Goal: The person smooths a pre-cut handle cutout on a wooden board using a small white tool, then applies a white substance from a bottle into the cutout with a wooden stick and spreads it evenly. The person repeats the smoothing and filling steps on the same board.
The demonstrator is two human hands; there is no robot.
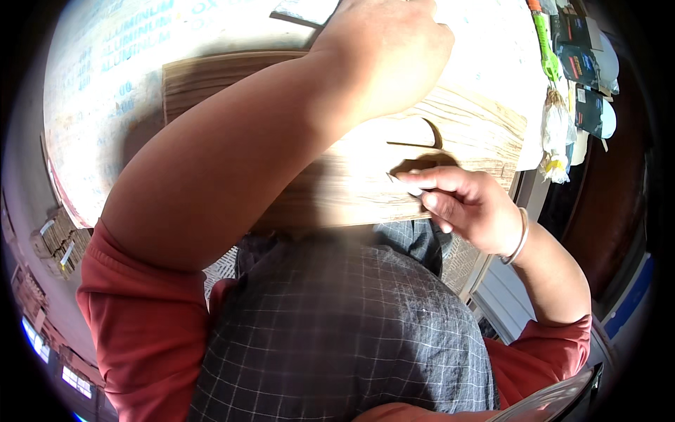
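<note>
A striped wood-grain board (485, 126) lies along the near side of the work surface. Across it reaches my left arm, bent, and my left hand (390, 53) is over the board's far side at the top of the view. Its fingers are mostly out of sight, so their grip cannot be told. My right hand (467, 204) is at the board's near edge, thumb and fingers pinching a small whitish pointed piece (409, 188), its kind unclear. Just beyond it, a pale round-ended shape (411, 131) with a dark edge shows on the board, washed out by glare.
The table (119, 63) wears a pale covering with blue print. Beside my left hand is a flat whitish piece with a dark edge (306, 10). Packets (583, 63) and a green-and-orange item (545, 42) line the right edge. Stacked brown pieces (60, 243) stand at left.
</note>
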